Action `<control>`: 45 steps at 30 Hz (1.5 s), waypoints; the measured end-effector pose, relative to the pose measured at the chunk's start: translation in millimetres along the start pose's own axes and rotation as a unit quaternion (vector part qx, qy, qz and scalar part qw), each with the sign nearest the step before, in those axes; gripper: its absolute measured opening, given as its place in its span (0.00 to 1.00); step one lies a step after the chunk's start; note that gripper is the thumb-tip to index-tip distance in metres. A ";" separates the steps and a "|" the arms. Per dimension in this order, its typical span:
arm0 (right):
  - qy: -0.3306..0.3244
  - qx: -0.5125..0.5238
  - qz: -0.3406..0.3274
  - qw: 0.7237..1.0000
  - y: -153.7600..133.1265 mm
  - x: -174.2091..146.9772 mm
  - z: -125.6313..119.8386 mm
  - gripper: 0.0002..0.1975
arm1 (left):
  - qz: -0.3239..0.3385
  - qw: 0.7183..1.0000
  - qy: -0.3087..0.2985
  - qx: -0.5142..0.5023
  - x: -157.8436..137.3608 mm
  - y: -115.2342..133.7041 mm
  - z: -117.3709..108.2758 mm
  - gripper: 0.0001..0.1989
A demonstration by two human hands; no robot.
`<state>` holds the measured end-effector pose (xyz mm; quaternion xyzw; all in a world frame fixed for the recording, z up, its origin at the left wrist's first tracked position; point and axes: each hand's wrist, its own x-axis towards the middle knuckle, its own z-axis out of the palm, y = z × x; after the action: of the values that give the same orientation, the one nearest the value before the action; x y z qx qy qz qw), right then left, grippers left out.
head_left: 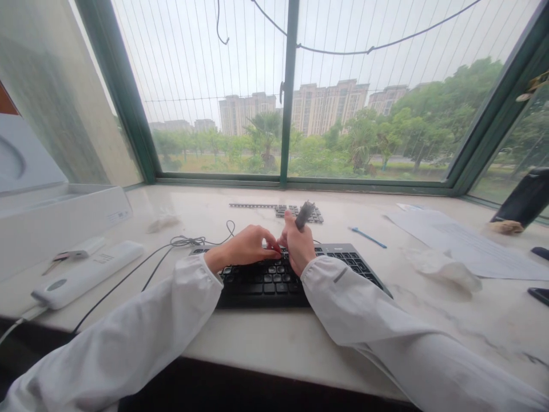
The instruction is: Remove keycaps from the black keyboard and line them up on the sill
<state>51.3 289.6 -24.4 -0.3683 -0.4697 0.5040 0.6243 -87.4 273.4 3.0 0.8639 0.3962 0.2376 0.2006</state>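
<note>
A black keyboard (266, 294) lies near the front edge of the counter, with pale or bare-looking key spots in its middle and left. My left hand (246, 246) is over its upper middle, finger and thumb pinched on a small red piece (278, 249) whose kind I cannot make out. Beside it, my right hand (298, 243) is wrapped round a dark brush (305, 215), its frayed bristle end pointing up and away. The fingers of both hands nearly meet low over the keys. Behind the hands, loose keycaps (317, 215) are laid out in rows.
A grey cable (189, 241) is bundled behind the keyboard. At left are a white power strip (94, 274), keys (58, 260) and a white box (72, 212). To the right lie a blue stick-like tool (368, 237), crumpled tissue (446, 269) and paper sheets (476, 243). A window stands behind.
</note>
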 end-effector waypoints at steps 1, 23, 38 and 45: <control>0.002 -0.007 -0.011 1.000 -0.3 -0.9 -0.4 0.26 | -0.010 1.000 -0.007 -0.010 0.2 -1.0 -0.6 0.12; -0.078 -0.250 -0.219 0.940 -7.5 -21.1 2.0 0.23 | -0.066 0.997 0.001 -0.034 2.5 -13.7 1.3 0.14; -0.077 -0.266 -0.235 0.932 -10.5 -23.2 1.4 0.24 | -0.065 0.995 0.003 -0.078 5.6 -22.0 5.5 0.13; -0.073 -0.276 -0.251 0.925 -10.3 -23.4 1.1 0.24 | -0.065 0.995 0.009 -0.078 6.2 -24.3 5.6 0.14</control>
<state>51.9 264.5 -19.5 -0.3580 -0.7113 0.2066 0.5685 -95.0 292.0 -13.0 0.8157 0.4338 0.2618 0.2793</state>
